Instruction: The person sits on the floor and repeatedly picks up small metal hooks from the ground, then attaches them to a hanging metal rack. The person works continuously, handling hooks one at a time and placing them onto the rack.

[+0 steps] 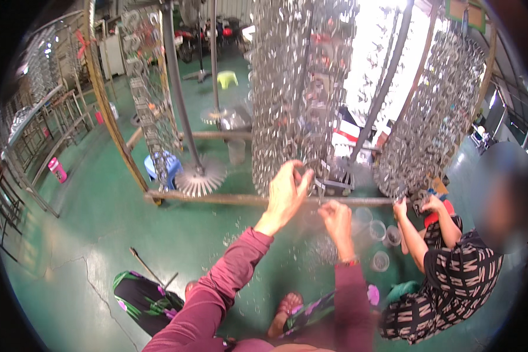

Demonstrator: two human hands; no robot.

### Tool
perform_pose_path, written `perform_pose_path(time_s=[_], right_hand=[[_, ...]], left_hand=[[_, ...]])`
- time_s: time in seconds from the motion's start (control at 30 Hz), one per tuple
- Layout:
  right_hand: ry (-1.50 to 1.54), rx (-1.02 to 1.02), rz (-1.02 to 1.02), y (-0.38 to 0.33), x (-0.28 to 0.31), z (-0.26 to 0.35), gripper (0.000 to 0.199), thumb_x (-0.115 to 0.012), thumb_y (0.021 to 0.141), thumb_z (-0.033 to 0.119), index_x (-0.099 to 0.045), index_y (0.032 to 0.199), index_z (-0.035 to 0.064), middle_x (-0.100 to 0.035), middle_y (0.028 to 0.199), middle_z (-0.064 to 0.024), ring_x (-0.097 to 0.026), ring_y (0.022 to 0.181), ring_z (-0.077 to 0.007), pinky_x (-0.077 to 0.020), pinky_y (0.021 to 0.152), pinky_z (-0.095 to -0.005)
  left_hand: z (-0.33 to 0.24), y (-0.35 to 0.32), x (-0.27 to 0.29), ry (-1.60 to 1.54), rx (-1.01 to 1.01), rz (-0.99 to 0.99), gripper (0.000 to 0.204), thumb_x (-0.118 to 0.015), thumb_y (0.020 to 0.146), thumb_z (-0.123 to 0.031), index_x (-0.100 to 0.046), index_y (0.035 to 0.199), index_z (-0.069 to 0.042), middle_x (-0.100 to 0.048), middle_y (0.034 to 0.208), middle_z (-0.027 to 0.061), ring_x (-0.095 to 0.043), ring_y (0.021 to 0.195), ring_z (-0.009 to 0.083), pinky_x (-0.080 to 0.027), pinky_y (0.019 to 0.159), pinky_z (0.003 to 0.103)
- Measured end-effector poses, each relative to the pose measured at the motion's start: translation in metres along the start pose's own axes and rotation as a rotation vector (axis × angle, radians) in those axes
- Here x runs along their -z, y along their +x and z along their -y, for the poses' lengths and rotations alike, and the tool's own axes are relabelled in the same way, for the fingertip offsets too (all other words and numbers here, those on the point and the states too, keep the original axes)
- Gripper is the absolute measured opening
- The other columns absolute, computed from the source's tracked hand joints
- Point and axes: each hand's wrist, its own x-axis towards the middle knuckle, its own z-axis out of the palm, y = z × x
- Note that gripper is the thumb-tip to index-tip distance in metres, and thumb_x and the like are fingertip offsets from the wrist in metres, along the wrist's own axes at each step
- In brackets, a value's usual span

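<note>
My left hand point(286, 192) is raised at the lower end of a dense hanging curtain of small grey metal parts point(281, 105). Its thumb and fingers are curled together against the lowest pieces, and what they grip is too small to make out. Lower and to the right, my right hand point(338, 223) has its fingertips pinched together just below the rack's bottom rail point(234, 200). Whatever lies in that pinch cannot be made out. Loose small pieces point(321, 251) are scattered on the green floor beneath my right hand.
Several clear plastic cups point(380, 261) stand on the floor right of my right hand. A person in a black patterned garment point(452, 281) sits at the right, hands at another hanging bunch point(434, 105). A blue stool point(165, 169) and a slatted metal disc point(200, 179) stand behind the rail.
</note>
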Motion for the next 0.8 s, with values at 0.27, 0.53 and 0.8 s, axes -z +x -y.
perform_pose_path(time_s=[0.27, 0.53, 0.8], right_hand=[[0.118, 0.072, 0.094, 0.001, 0.004, -0.004, 0.015, -0.071, 0.066, 0.008, -0.069, 0.079, 0.0020, -0.068, 0.077, -0.0146, -0.067, 0.070, -0.0241, -0.0505, 0.066, -0.0338], [0.195, -0.099, 0.190, -0.004, 0.024, -0.016, 0.012, -0.073, 0.070, -0.001, -0.069, 0.081, -0.0011, -0.064, 0.066, -0.0005, -0.054, 0.060, -0.0044, -0.0424, 0.056, -0.0214], [0.214, -0.154, 0.188, 0.003, 0.044, -0.033, 0.014, -0.074, 0.070, -0.001, -0.069, 0.083, -0.0019, -0.064, 0.067, -0.0016, -0.055, 0.061, -0.0054, -0.0427, 0.056, -0.0217]], left_hand=[[0.027, 0.022, -0.019, 0.018, -0.104, 0.014, 0.013, -0.062, 0.084, -0.015, -0.058, 0.088, -0.003, -0.058, 0.078, 0.0145, -0.057, 0.072, 0.0326, -0.046, 0.065, 0.042], [0.032, 0.018, 0.011, 0.193, -0.043, 0.107, 0.017, -0.063, 0.084, -0.016, -0.064, 0.090, 0.000, -0.059, 0.076, 0.0143, -0.059, 0.068, 0.0260, -0.046, 0.063, 0.037], [0.046, -0.011, 0.003, 0.197, 0.074, 0.350, 0.031, -0.064, 0.084, -0.019, -0.062, 0.104, 0.004, -0.063, 0.087, 0.0225, -0.062, 0.080, 0.0373, -0.049, 0.072, 0.041]])
